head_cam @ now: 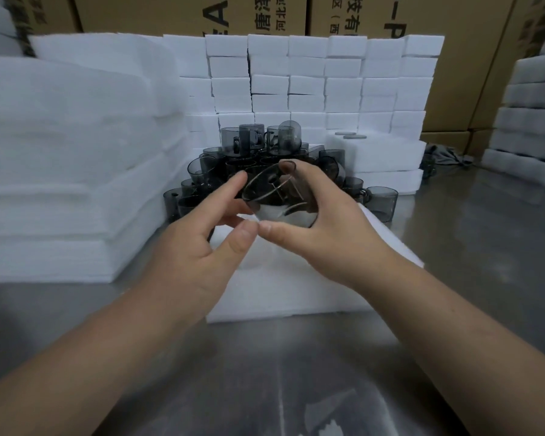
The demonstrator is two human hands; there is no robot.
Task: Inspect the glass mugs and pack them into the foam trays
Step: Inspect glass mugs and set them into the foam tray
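Observation:
My right hand (318,221) grips a smoky grey glass mug (272,196), tilted, with its open rim turned towards me; the fingers curl round its far side and the thumb lies under it. My left hand (202,237) is beside the mug on the left, its forefinger tip touching the rim and its thumb meeting my right thumb below. Both hands are above a white foam tray (283,287) that lies on the metal table. Behind them rises a pile of several grey glass mugs (258,152).
Stacks of flat white foam sheets (66,171) fill the left side. A wall of white foam blocks (321,86) stands at the back, with cardboard boxes (453,20) behind. More foam trays (387,158) sit at the right of the pile, and another foam stack (529,121) at far right.

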